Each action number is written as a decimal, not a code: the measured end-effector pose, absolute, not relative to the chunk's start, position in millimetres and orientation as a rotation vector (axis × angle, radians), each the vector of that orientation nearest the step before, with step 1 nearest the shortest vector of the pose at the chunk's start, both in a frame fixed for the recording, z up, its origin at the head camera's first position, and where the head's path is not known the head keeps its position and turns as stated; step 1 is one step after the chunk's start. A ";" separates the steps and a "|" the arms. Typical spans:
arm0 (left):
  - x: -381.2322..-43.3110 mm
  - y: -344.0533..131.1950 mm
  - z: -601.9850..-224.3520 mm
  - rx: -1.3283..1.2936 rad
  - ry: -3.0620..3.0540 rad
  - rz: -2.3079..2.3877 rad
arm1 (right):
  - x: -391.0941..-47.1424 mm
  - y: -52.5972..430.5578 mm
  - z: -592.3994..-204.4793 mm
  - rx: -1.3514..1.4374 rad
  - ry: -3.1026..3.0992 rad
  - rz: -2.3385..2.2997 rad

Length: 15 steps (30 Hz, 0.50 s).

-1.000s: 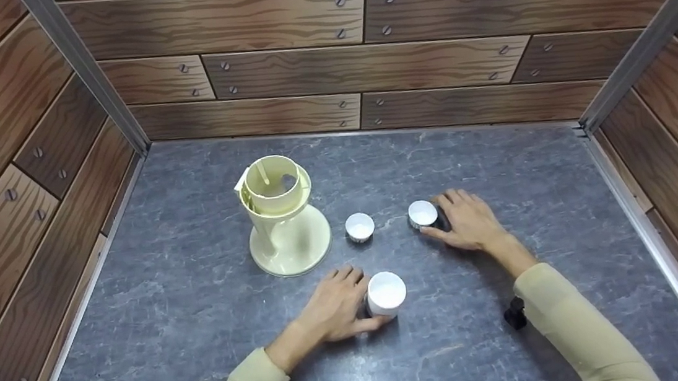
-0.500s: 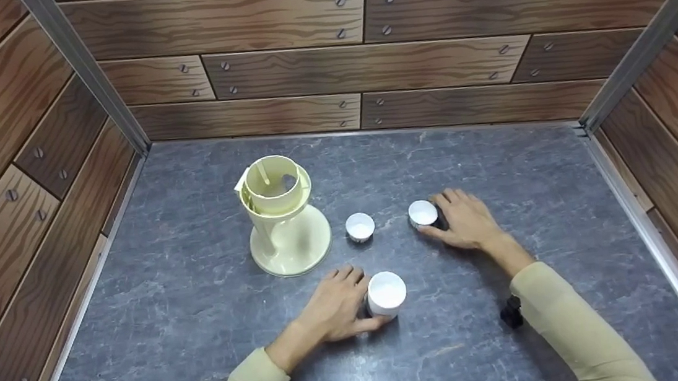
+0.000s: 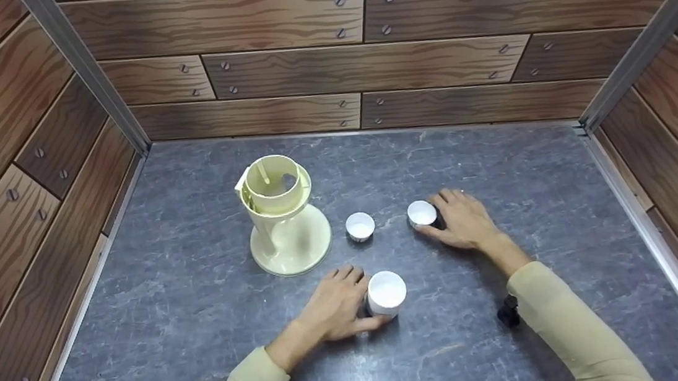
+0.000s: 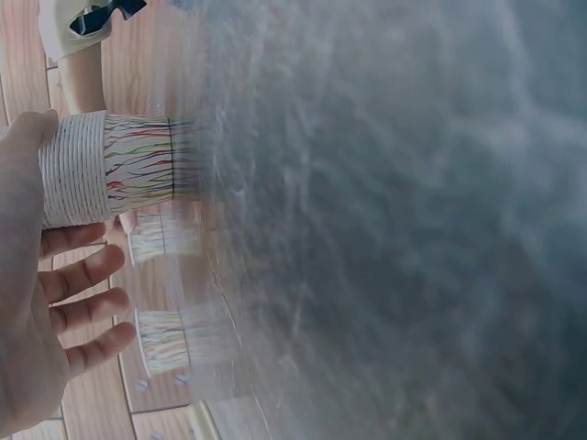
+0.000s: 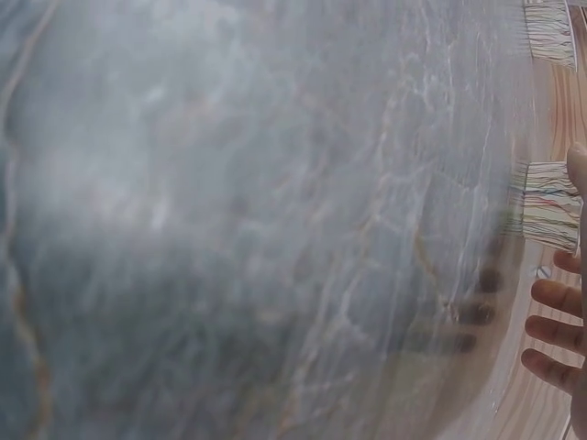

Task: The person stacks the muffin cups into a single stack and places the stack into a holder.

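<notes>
In the head view my left hand (image 3: 336,306) holds a white cup (image 3: 387,298) between thumb and index finger, near the front middle of the table. The left wrist view shows that cup's ribbed upper part (image 4: 73,174) and the coloured wavy lines lower down; the other fingers stick out straight past it. Farther right, my right hand (image 3: 461,221) has thumb and index finger around a small white cup (image 3: 421,215), which stands upright. In the right wrist view this small cup (image 5: 550,203) sits by the thumb, with the remaining fingers spread.
Another small white cup (image 3: 360,227) stands between the hands, farther back. To its left rises a pale yellow plastic stand (image 3: 291,245) with a round base and an open cylinder (image 3: 274,187) on top. Wood-patterned walls (image 3: 327,67) enclose the grey marbled table (image 3: 186,280).
My right hand and forearm have shifted slightly left, and the small cup at that hand moves a hair left too. The left hand and its cup stay put.
</notes>
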<state>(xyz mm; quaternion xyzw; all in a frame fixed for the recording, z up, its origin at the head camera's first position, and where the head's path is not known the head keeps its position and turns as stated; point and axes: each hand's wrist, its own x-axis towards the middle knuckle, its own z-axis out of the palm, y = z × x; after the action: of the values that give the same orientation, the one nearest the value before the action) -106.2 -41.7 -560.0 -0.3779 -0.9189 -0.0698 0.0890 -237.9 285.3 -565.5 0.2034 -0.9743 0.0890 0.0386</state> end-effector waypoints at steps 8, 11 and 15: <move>-106.1 -41.3 -560.2 -1.126 -2.730 -0.231 | -237.5 284.5 -565.6 0.634 -2.984 0.263; -106.6 -41.1 -560.8 -1.123 -2.738 -0.236 | -237.3 284.7 -565.5 0.638 -2.979 0.263; -106.9 -41.0 -560.8 -1.121 -2.730 -0.230 | -236.0 284.2 -564.8 0.650 -2.972 0.264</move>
<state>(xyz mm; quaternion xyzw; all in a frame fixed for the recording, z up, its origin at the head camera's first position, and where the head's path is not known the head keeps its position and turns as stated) -106.9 -41.0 -560.8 -0.3770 -0.9185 -0.0774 0.0907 -236.0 284.2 -564.8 0.2126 -0.9723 0.0863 0.0441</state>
